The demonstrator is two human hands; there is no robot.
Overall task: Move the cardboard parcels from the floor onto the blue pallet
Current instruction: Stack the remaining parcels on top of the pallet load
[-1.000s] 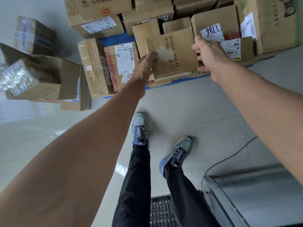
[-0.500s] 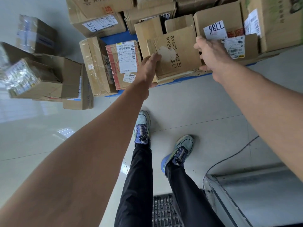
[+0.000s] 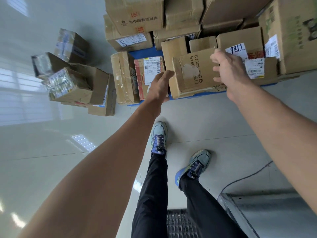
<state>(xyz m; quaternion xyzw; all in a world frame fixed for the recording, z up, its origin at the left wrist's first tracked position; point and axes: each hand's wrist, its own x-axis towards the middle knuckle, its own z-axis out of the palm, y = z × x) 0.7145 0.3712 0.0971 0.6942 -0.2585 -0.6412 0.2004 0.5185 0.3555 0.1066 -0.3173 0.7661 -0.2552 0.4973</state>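
Both hands, left (image 3: 160, 86) and right (image 3: 229, 69), now spread, have released the BY808 parcel (image 3: 193, 74).

Parcels (image 3: 193, 73) crowd the pallet (image 3: 145, 53); others (image 3: 77, 83) lie left on floor (image 3: 51, 152).

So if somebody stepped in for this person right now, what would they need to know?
Left hand: open, beside the BY808 parcel, holding nothing.
Right hand: open, fingers spread at that parcel's right edge, no firm grip.
BY808 parcel: stands at the front edge of the blue pallet, among many stacked boxes.
Done: that parcel looks placed.
Left: the pile of parcels on the floor to the left of the pallet.
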